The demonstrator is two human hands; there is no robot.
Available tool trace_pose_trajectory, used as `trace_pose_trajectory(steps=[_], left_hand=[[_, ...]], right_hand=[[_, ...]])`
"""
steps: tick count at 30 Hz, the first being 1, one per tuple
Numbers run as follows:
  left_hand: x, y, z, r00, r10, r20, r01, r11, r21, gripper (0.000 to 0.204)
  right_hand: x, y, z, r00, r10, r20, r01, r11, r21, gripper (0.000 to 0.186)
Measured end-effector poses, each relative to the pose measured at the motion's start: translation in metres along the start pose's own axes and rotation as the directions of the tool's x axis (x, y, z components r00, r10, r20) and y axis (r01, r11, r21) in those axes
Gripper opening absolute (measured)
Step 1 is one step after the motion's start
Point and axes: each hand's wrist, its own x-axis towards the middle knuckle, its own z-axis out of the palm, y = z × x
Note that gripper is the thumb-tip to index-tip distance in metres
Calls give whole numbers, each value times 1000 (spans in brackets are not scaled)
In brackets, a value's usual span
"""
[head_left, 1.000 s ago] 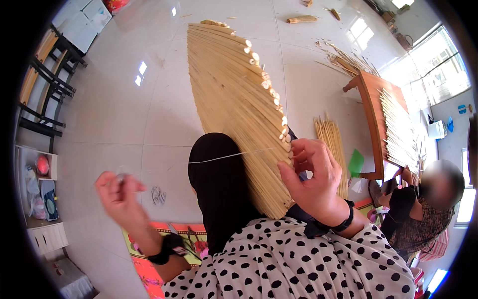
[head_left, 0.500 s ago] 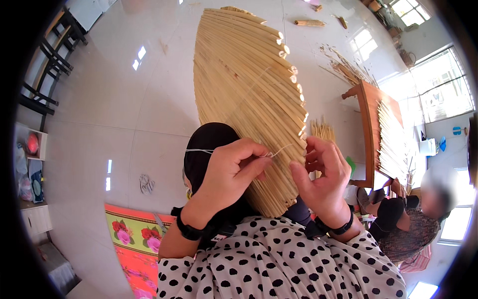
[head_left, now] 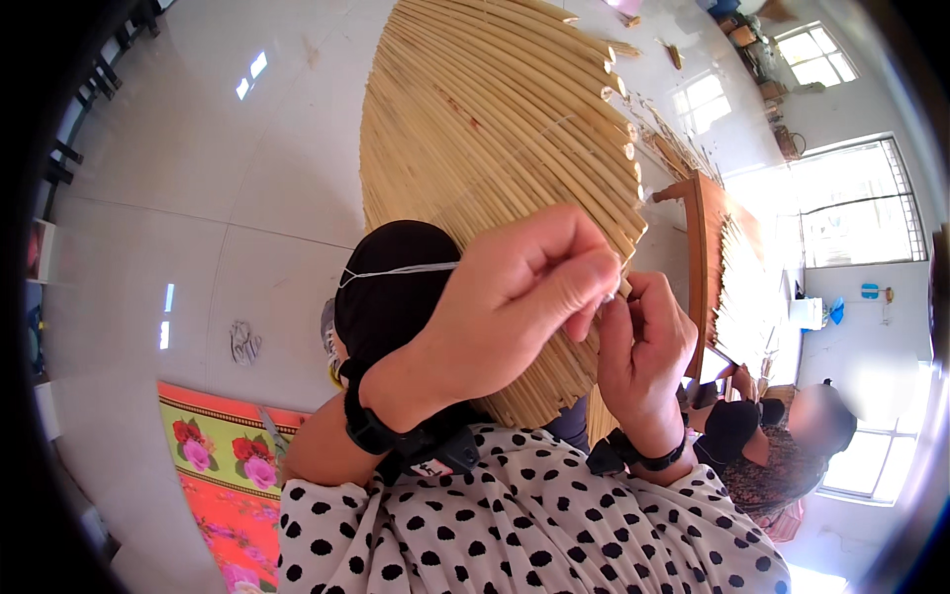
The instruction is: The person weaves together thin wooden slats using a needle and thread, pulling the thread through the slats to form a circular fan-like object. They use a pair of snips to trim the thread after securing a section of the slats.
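A large fan-shaped mat of pale reeds (head_left: 495, 129) lies over my black-clad knee (head_left: 386, 307) and spreads across the floor ahead. My left hand (head_left: 524, 297) is closed in a pinch at the mat's right edge, fingertips against a reed end. A thin white thread (head_left: 396, 270) runs from under that hand leftward across the knee. My right hand (head_left: 643, 356) sits just right of it, its fingers curled and pinching the same spot on the mat's edge. The two hands touch. What lies between the fingertips is hidden.
A flowered red and green floor mat (head_left: 218, 475) lies at lower left, and a small tangle (head_left: 242, 342) sits on the white tiles. A wooden frame with reeds (head_left: 708, 257) stands at right, with another person (head_left: 782, 445) seated beside it. Dark furniture (head_left: 69, 158) lines the left wall.
My left hand, which was stretched out to the left pulling the thread taut, has come in to the mat's edge and now meets my right hand. The view has moved closer to the mat.
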Motion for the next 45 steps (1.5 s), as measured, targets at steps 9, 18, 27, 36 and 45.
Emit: trace_pose_trajectory(steps=[9, 18, 27, 36, 45], left_hand=[[18, -13, -18, 998, 26, 61, -22, 998, -62, 23], [-13, -9, 3, 971, 239, 14, -226, 892, 393, 16], [7, -13, -12, 994, 109, -32, -109, 994, 0, 17], [-3, -8, 0, 988, 112, -103, -105, 992, 71, 19], [9, -12, -2, 980, 150, -130, -143, 988, 63, 20]], right_hand=[[-2, 13, -3, 999, -33, 32, 34, 999, -10, 11], [-4, 6, 7, 998, -53, -42, 52, 998, -17, 11], [-1, 9, 1, 997, -41, 69, 40, 999, 17, 12], [6, 1, 0, 997, -42, 65, 40, 998, 38, 17], [7, 8, 2, 995, -60, 76, 61, 998, -12, 21]])
